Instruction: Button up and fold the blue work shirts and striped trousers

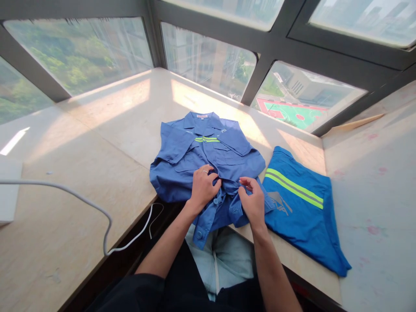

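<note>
A blue short-sleeved work shirt (185,177) with yellow-green stripes lies front up on the sill, collar away from me. Its hem hangs over the near edge toward my lap. My left hand (204,186), a ring on one finger, pinches the shirt's front edge, just above a button (217,201). On the other side of the front opening is my right hand (251,197). Its fingers are curled close to the cloth, and a loose flap with a button lies below it. Whether they grip the fabric I cannot tell.
A second, brighter blue garment (299,225) with a yellow-green stripe lies folded on the right, by the patterned wall (373,195). A white cable (87,201) curves over the sill (81,169) at left, near a white box (9,190). Framed windows (208,60) stand behind.
</note>
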`<state>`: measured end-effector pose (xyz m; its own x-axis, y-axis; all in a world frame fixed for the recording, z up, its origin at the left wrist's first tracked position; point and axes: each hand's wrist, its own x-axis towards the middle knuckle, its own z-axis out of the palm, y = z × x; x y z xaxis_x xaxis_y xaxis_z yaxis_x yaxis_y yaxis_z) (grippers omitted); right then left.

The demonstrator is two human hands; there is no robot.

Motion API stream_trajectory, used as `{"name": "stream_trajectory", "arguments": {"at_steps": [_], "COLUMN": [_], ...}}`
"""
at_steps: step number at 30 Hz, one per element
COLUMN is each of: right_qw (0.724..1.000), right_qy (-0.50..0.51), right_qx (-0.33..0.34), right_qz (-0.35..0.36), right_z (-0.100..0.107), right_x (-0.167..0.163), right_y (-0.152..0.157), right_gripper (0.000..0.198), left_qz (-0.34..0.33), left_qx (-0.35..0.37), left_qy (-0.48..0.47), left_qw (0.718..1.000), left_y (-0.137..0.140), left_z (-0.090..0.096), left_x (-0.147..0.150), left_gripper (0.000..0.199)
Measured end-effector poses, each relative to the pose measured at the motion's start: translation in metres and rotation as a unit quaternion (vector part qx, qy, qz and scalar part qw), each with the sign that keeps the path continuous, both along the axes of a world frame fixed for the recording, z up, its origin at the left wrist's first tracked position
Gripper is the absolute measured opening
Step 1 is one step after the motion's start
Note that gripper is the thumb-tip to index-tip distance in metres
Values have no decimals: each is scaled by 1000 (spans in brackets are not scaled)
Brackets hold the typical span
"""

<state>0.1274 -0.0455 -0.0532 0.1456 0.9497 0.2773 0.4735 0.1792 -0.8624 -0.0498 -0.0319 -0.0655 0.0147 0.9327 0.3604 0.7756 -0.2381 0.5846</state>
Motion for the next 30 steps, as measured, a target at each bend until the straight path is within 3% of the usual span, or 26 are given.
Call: {"name": "stream_trajectory", "arguments": {"at_steps": [2, 5, 8, 10, 15, 20, 26, 30], "right_qw": [990, 953, 917, 907, 939, 968, 964, 959], "right_qy": [-118, -246, -324, -338, -194, -55, 16, 33], "right_qx": [68, 120, 123, 120, 84, -4, -85, -105], "right_qz": [22, 128, 199, 220, 271, 246, 251, 262], "right_z": [15, 29, 26, 17, -8, -15, -14, -13], "right_x": [-7, -19, -28, -29, -21, -19, -16, -13], "right_y": [1, 9, 25, 38, 63, 66, 67, 69], "right_gripper": [27, 29, 27, 23, 18, 17, 20, 22], "left_qz": [-25, -55, -73, -87, -113, -116, -112, -93], "left_qx": [-2, -18, -48, -72, -107, -92, -84, -69], "left_qy": [-32, -108, -185, -213, -201, -158, -137, -148], "left_qw": [999, 992, 979, 971, 967, 976, 981, 982], "left_y": [4, 12, 18, 22, 27, 28, 27, 27], "left_z": [-4, -8, -9, -10, -10, -12, -14, -19], "left_x": [-2, -6, -13, -19, -26, -24, -22, -21], "left_gripper": [8, 8, 10, 12, 15, 12, 12, 10]}}
